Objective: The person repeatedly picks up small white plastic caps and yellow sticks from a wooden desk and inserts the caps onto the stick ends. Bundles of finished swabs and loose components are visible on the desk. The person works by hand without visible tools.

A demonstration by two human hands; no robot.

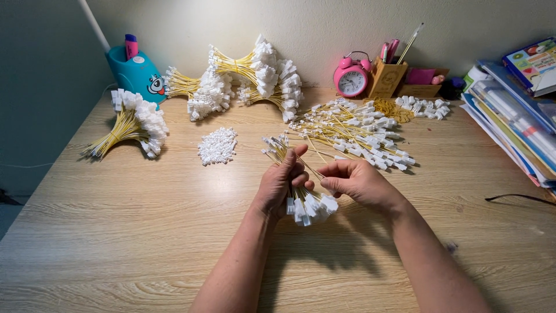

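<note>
My left hand (279, 184) grips a bundle of thin yellow wires (301, 200) with white plastic connectors at both ends, held over the middle of the wooden desk (116, 232). The bundle's near connectors fan out below my palm, and its far ends stick up past my fingers. My right hand (356, 181) pinches a single yellow wire next to the bundle, touching the left fingers. Just behind my hands lies a loose spread of the same wires (359, 136).
Tied wire bundles lie at the left (134, 123) and at the back (255, 78). A small heap of loose white connectors (218, 145) sits between them. A teal pen holder (138, 72), pink alarm clock (351, 78), wooden organiser (387, 78) and stacked books (515, 116) line the back and right.
</note>
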